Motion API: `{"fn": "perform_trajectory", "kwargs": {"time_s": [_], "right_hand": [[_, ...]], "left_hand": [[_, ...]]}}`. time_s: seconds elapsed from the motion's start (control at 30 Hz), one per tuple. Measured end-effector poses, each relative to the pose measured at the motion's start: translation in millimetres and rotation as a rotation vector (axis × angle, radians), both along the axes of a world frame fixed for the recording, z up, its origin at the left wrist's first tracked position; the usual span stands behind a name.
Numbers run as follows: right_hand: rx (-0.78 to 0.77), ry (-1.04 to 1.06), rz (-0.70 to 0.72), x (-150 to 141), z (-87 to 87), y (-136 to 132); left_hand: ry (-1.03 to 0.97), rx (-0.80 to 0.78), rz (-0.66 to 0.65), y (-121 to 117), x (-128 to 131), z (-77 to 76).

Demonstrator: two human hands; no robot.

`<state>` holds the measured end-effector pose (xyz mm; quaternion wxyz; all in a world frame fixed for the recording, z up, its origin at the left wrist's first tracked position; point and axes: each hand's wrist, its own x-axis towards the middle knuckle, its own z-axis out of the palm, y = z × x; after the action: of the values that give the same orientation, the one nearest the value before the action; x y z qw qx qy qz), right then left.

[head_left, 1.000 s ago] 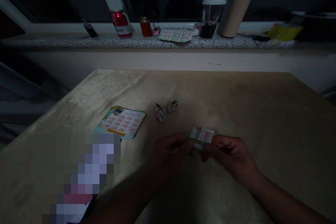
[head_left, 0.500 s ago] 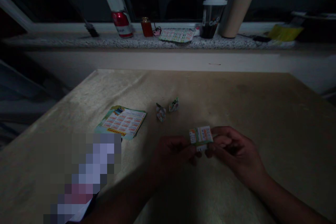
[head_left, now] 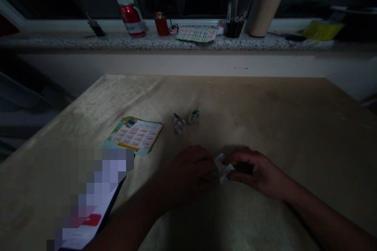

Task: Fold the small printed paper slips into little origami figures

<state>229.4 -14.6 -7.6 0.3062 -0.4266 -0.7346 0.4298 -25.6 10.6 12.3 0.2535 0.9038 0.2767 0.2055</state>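
Observation:
A small piece of folded printed paper (head_left: 224, 172) is between my two hands, low over the table. My right hand (head_left: 255, 170) pinches its right side between thumb and fingers. At its left side, my left hand (head_left: 191, 170) is closed on the paper, with most of the fingertips in shadow. Beyond the hands stand two small folded paper shapes, one on the left (head_left: 179, 124) and one on the right (head_left: 194, 115). A stack of printed cards (head_left: 137, 135) with orange number blocks lies to the left of them.
A partly blurred-out phone-like device (head_left: 91, 219) lies at the lower left of the table (head_left: 279, 110). On the windowsill (head_left: 159, 43) behind are a red can (head_left: 132, 21), an orange bottle (head_left: 161, 24), a printed sheet (head_left: 197, 34), a lidded cup (head_left: 237, 11) and a cardboard tube (head_left: 269, 4).
The folded paper has turned from a flat, face-up square to a tilted, partly opened shape. My left hand has rolled over with its back upward. The view has shifted slightly.

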Motion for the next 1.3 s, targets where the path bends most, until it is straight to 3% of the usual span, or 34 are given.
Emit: {"fn": "perform_trajectory", "kwargs": {"time_s": [0.23,0.4,0.6,0.93,1.3], "right_hand": [[0.332,-0.434,0.097,5,8.3,-4],[0.488,-0.492,0.053,12,5.4,-5],[0.481,-0.459,0.102,9,6.6,-8],[0.457,-0.497,0.026,7,3.4,-12],[0.457,-0.527,-0.039,5,-4.1,-12]], "left_hand": [[0.143,0.039,-0.058,4,13,-14.3],[0.135,0.072,-0.062,3,14,-13.6],[0.157,0.08,0.0,1,12,-12.5],[0.156,0.15,0.022,2,9,-16.4],[0.183,0.144,0.165,-2,18,-18.3]]}}
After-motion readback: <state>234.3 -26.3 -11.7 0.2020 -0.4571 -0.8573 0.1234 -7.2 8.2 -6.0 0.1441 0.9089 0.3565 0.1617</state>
